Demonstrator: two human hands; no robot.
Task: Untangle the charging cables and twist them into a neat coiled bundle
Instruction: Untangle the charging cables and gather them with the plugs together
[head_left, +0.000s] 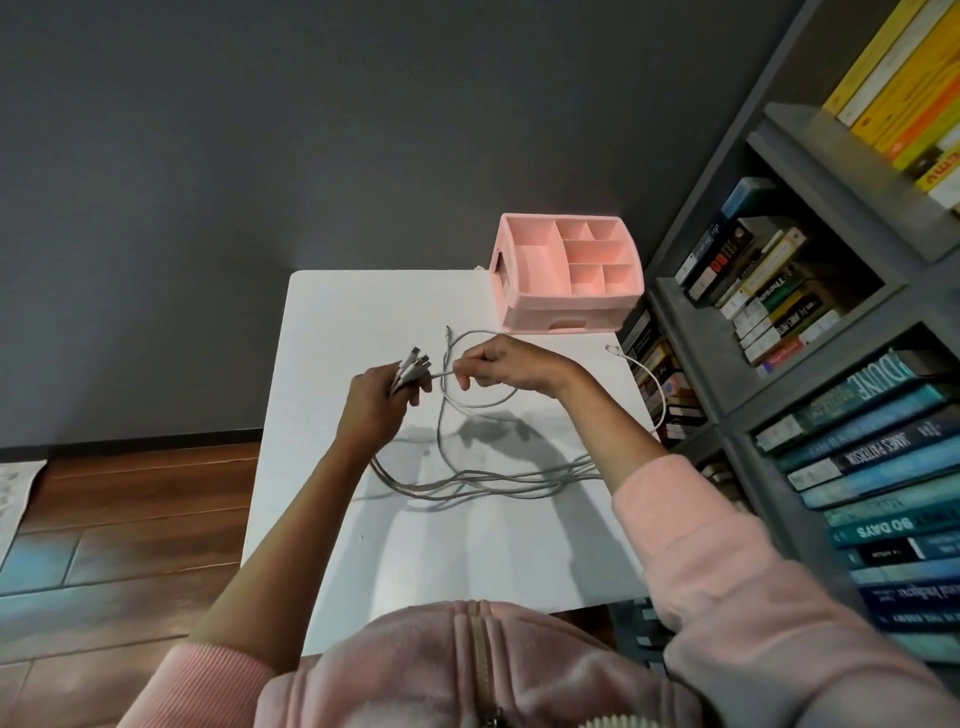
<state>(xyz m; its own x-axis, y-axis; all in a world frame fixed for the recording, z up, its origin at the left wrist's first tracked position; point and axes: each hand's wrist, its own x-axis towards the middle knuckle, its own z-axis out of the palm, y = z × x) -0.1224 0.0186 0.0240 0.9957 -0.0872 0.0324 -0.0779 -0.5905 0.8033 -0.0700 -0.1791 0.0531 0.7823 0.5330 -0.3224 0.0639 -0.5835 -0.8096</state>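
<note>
Several pale grey charging cables (488, 480) trail in loose strands and loops over the white table (363, 312). My left hand (376, 397) grips a bunch of their plug ends (414, 366), which stick up out of the fist. Just to its right, my right hand (506, 366) pinches one cable close to its plug. That cable runs on in a loop (475, 402) on the table below my right hand. One more white cable (655, 387) lies apart along the table's right edge.
A pink compartment organiser (566, 275) with a drawer stands at the table's far right corner. A grey bookshelf (810, 332) full of books stands close along the right side. Wooden floor (130, 519) lies to the left, and a dark wall rises behind.
</note>
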